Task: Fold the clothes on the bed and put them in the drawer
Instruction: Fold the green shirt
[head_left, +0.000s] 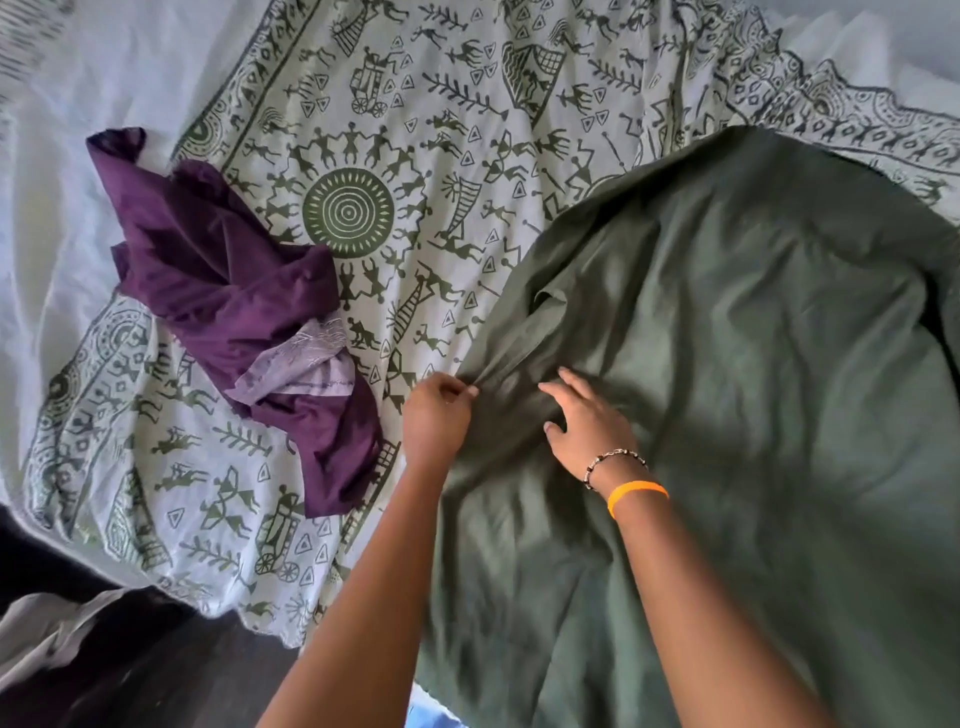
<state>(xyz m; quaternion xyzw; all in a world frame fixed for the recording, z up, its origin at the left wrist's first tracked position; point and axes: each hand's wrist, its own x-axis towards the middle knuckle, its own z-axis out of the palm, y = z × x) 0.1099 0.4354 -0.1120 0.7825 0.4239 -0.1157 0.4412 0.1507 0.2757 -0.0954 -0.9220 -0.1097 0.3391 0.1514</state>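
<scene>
While the green garment (727, 389) lies spread over the right half of the bed, its long axis runs from the near edge by your body up and away toward the far right, where its rounded far end stops just short of the sheet's patterned border. Its left edge slants from lower centre up to the right. Your left hand (435, 415) pinches that left edge between thumb and curled fingers, drawing the cloth into a small ridge. Your right hand (587, 421) rests on the garment just beside the left, fingers (558, 391) spread and nearly straight, pressing the fabric flat; it grips nothing. On that wrist sit a beaded bracelet (615, 462) and an orange band (636, 493).

The purple garment (234, 306) lies crumpled on the left of the bed, well apart from the green one, with a pale lilac panel (301, 358) showing near its middle. The sheet (389, 130) is off-white with dark green printed figures and a central sun disc, and is creased. Dark floor (130, 665) shows at lower left, with a grey cloth (47, 634) lying on it.
</scene>
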